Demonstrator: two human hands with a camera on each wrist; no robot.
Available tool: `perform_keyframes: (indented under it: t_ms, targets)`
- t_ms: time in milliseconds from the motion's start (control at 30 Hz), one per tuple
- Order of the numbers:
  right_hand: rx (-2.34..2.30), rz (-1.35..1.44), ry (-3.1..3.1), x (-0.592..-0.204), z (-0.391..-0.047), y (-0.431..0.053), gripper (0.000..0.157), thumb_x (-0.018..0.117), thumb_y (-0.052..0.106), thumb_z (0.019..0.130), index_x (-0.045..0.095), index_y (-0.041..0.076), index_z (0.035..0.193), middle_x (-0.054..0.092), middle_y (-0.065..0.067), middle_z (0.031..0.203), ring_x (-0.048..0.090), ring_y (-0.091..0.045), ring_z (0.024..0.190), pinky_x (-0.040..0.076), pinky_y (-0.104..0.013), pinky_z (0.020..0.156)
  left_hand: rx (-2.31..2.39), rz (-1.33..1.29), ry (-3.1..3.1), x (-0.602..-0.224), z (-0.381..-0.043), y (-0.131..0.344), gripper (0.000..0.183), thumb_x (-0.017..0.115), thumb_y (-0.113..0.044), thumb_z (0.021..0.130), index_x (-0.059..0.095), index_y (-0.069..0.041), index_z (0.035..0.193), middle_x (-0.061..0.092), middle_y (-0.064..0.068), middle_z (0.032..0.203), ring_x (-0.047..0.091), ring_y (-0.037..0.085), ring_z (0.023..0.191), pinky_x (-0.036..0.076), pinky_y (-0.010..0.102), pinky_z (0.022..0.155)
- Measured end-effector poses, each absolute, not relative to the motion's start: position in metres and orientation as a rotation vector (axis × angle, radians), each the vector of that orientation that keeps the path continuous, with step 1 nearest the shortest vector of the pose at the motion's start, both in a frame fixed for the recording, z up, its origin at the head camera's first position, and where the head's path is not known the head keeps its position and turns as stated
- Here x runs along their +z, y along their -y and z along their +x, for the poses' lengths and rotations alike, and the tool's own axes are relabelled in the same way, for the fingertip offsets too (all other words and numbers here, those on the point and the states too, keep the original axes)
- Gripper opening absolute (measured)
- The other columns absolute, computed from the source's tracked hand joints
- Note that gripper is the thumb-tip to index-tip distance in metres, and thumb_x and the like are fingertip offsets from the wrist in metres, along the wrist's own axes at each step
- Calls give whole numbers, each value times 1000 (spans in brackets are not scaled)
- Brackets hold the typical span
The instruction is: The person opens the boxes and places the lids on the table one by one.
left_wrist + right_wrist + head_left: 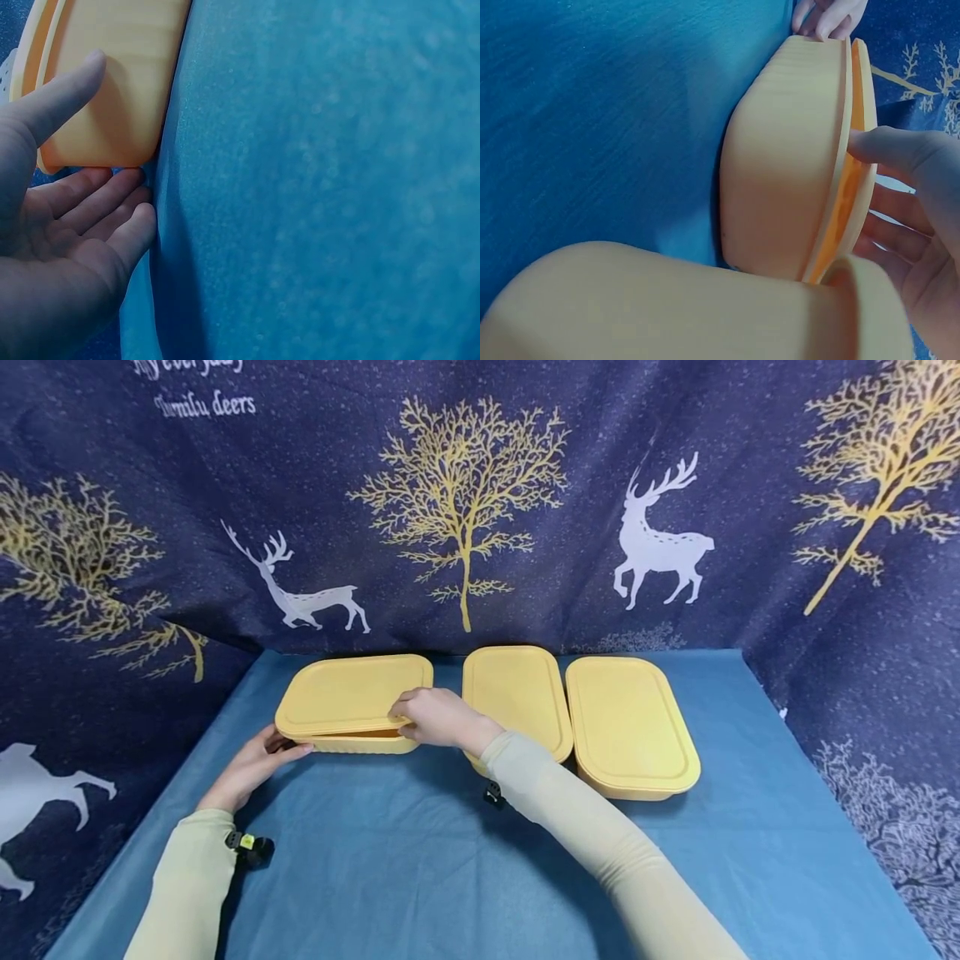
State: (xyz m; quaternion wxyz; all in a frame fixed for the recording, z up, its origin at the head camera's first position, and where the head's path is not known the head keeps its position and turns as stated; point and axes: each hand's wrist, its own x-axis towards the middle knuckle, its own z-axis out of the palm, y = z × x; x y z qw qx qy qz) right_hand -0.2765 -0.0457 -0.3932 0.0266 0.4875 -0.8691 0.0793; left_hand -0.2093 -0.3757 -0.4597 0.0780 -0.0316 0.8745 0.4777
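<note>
A yellow rectangular box (367,744) lies lengthwise at the back left, its lid (352,689) raised along the front right so that an orange-looking gap shows. My right hand (437,717) pinches the lid at its front right edge; in the right wrist view the thumb (877,146) is at the gap and the fingers lie over the lid's top. At the box's left end, my left hand (251,767) touches the corner. In the left wrist view its thumb (71,90) extends along the front wall, and loosely bent fingertips meet the end wall.
Two more yellow boxes with lids on, a middle one (517,697) and a right one (633,727), stand side by side to the right. My right forearm passes in front of the middle box. Behind the blue tablecloth (420,868) hangs a dark printed cloth (525,568).
</note>
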Motion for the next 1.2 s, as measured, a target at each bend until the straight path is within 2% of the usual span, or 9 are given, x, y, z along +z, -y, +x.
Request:
perform_keyframes:
  t_ms: [667, 1200]
  targets:
    - [349, 1411, 2741, -401, -287, 54, 32, 70, 24, 97, 70, 14, 127, 67, -1, 126, 63, -15, 112, 53, -26, 89, 1416, -126, -2636, -459, -207, 373, 96, 72, -49, 92, 22, 0, 158, 34, 29, 155, 28, 47, 144, 25, 64, 113]
    - [301, 1384, 2737, -403, -290, 64, 29, 69, 25, 98, 71, 16, 126, 67, 0, 126, 62, -15, 112, 54, -28, 88, 1424, -120, -2634, -460, -207, 375, 92, 71, -46, 93, 24, 0, 157, 36, 29, 154, 31, 46, 142, 26, 64, 111]
